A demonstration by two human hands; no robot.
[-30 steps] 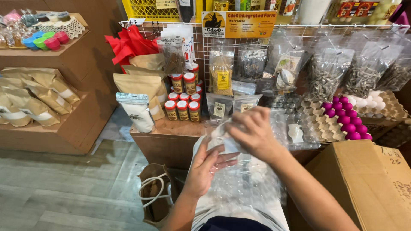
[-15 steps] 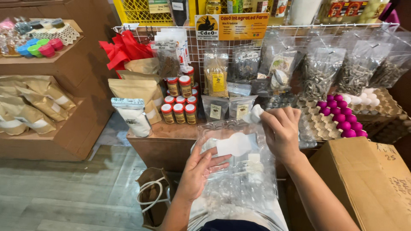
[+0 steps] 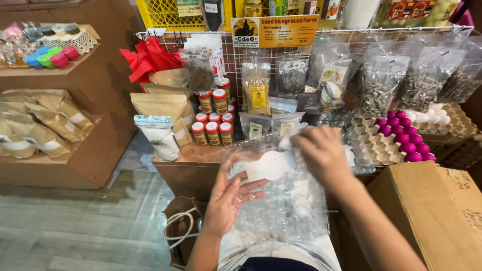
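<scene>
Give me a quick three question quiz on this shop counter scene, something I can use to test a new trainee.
1. True or false: the right hand pinches a white label at the top of the clear plastic egg tray.
2. Which colour are the dyed eggs in the cardboard egg tray? A green, B magenta, C blue.
3. Fill in: the left hand lies against the clear tray with its fingers ____.

Key: 1 true; 2 B; 3 spread open.
</scene>
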